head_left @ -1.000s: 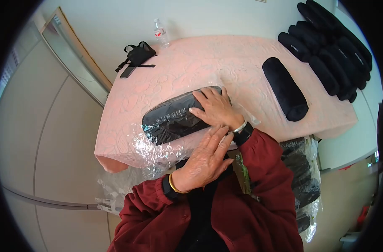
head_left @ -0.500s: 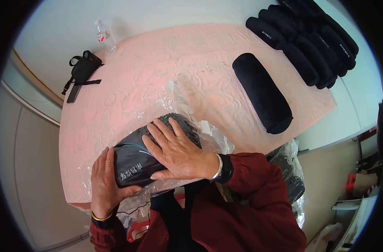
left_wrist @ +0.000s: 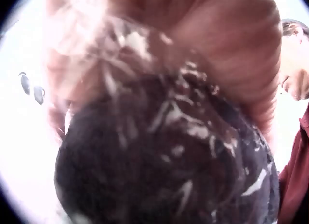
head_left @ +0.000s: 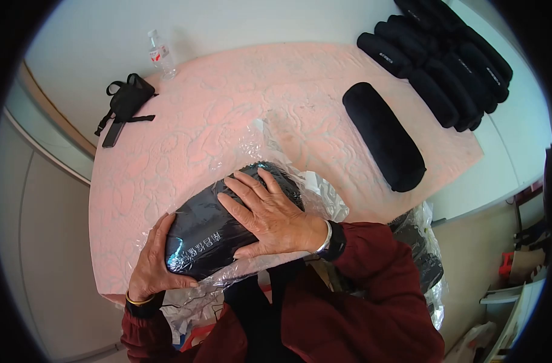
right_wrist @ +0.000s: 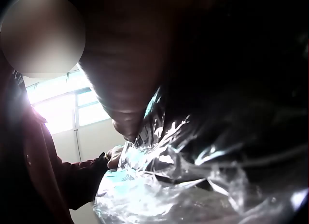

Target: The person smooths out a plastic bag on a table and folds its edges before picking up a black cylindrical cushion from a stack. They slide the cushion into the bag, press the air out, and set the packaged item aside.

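Note:
A black roll in clear plastic, with white characters on its side, lies slantwise at the near edge of the pink-covered table. Around its left end my left hand is cupped, fingers along the far side and thumb at the near side. On top, toward the right end, my right hand rests with fingers spread. The left wrist view shows the roll's dark rounded end under the left hand. Crinkled plastic shines beside the right hand in the right wrist view.
An unwrapped black roll lies to the right on the pink cover. Several black rolls are piled at the back right. A plastic bottle, a black pouch and a phone are at the back left.
My left hand has moved from beside the right wrist to the roll's left end. The roll lies nearer my body, with my right hand still on top. The head view has shifted.

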`<state>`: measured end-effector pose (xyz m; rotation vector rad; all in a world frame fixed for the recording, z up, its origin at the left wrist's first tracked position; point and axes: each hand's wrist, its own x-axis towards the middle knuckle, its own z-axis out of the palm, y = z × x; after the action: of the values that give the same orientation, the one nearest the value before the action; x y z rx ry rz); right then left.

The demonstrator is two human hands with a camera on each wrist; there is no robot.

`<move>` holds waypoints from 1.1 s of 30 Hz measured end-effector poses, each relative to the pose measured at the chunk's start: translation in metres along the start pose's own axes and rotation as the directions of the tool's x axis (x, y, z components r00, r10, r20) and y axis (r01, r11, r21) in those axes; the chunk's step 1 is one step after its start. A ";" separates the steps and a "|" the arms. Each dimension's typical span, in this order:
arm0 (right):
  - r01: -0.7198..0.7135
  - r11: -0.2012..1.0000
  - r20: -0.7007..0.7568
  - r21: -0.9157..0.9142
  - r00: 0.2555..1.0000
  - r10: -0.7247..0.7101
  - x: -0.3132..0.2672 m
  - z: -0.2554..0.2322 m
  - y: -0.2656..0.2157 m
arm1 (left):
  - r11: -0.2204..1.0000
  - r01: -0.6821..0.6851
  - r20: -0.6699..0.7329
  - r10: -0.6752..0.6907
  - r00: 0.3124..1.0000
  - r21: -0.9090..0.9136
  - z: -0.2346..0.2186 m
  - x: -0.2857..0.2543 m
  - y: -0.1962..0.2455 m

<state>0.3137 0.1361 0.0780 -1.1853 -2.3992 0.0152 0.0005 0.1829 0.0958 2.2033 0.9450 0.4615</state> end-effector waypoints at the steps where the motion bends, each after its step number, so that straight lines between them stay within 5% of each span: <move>1: 0.000 1.000 -0.018 0.017 1.000 0.001 -0.001 0.000 -0.001 | 1.000 -0.004 0.024 0.004 1.000 0.012 -0.002 0.001 -0.002; 4: -0.031 0.999 -0.020 0.024 0.999 0.031 -0.002 -0.002 -0.004 | 0.999 -0.008 0.062 0.006 0.998 0.033 -0.007 0.000 -0.008; 7: -0.043 0.999 -0.031 0.023 0.999 0.043 -0.001 -0.002 -0.007 | 0.957 -0.084 0.096 0.060 0.994 0.279 -0.009 0.001 -0.017; 14: 0.000 1.000 -0.137 -0.011 0.991 -0.001 -0.020 -0.011 -0.021 | 0.973 -0.073 0.095 0.053 0.994 0.219 -0.003 -0.009 -0.011; 18: -0.103 0.989 -0.238 -0.101 0.968 0.076 -0.057 -0.020 -0.046 | 0.989 -0.037 0.052 0.030 0.998 0.146 0.003 -0.022 -0.003; 20: -0.277 0.961 -0.452 0.013 0.855 0.253 -0.079 -0.019 -0.060 | 0.993 -0.040 0.032 0.036 0.999 0.114 0.003 -0.027 -0.001; 24: -0.387 0.902 -0.589 0.192 0.689 0.422 -0.118 0.000 -0.072 | 0.978 -0.081 -0.087 0.099 0.991 0.195 0.020 -0.033 0.001; 28: -0.391 0.797 -0.491 0.460 0.636 0.595 -0.136 0.021 -0.082 | 0.992 -0.048 -0.147 0.065 0.987 0.120 0.030 -0.037 0.005; 31: -0.409 0.504 -0.142 0.761 0.652 0.744 -0.138 0.028 -0.088 | 0.991 0.122 -0.264 -0.131 0.955 -0.049 0.040 -0.038 0.016; 33: -0.350 0.442 -0.120 0.826 0.656 0.745 -0.135 0.036 -0.091 | 0.982 0.088 -0.293 -0.134 0.947 -0.166 0.053 -0.043 0.008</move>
<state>0.3008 -0.0161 0.0113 -1.2933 -1.1883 0.7807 0.0048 0.1230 0.0623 1.9638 1.1486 0.8073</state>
